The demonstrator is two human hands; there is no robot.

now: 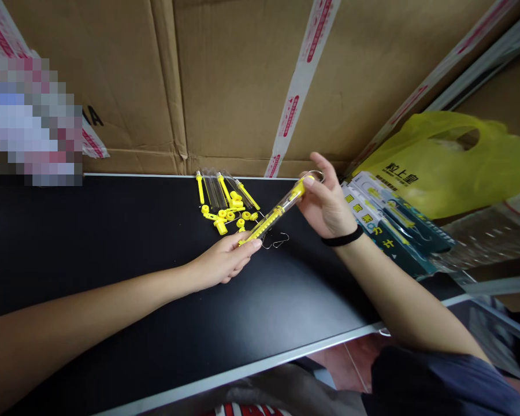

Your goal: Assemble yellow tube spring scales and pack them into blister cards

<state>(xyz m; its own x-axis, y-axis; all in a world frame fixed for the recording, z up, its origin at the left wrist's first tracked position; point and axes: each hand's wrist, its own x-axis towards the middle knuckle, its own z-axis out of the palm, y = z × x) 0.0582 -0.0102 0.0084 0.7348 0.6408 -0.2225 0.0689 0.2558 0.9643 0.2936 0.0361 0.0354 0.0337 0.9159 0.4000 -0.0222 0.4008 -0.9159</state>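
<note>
held tube (277, 215): one counted | loose tubes (219, 190): four counted | yellow bag (450, 162): one counted | small yellow parts (229, 215): clustered, not countable

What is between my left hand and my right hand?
In the head view, the clear tube spans the gap, left hand gripping one end, right hand the other. Thin wire hooks lie below it on the black table.

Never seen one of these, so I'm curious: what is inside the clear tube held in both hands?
A yellow insert runs along inside the clear tube. The left hand covers its lower tip; the right hand hides part of the upper end.
</note>
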